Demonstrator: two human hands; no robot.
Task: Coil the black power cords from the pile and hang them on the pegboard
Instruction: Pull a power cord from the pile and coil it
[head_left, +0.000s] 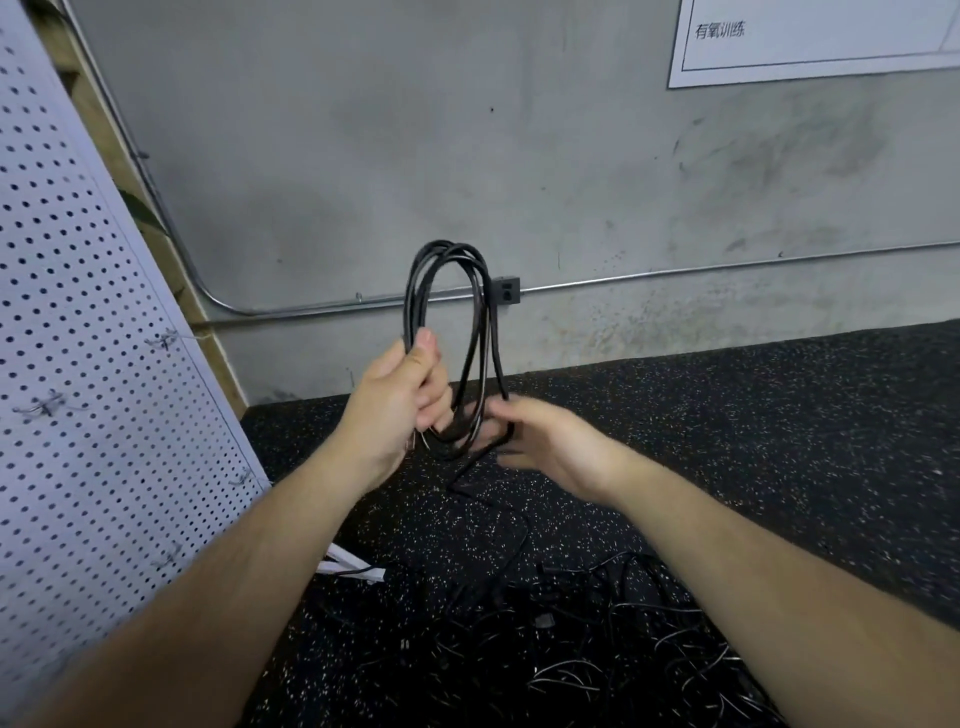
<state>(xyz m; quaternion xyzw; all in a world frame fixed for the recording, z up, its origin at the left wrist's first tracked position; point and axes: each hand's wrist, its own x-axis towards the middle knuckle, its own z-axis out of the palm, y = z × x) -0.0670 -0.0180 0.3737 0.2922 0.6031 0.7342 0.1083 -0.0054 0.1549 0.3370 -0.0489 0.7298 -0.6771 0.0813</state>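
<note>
Head view: coiled cord (414, 296) stands upright, long axis vertical; left hand (400, 405) grips its side, blurred right hand (545, 441) at bottom, grasp unclear.

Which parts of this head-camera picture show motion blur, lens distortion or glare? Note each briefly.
Head view: the right hand is smeared by motion blur, while the left hand and the coiled cord it grips look sharper; wide-angle distortion bows the pegboard edge and the wall conduit; light is soft, with pale glints on the cord pile.
</note>
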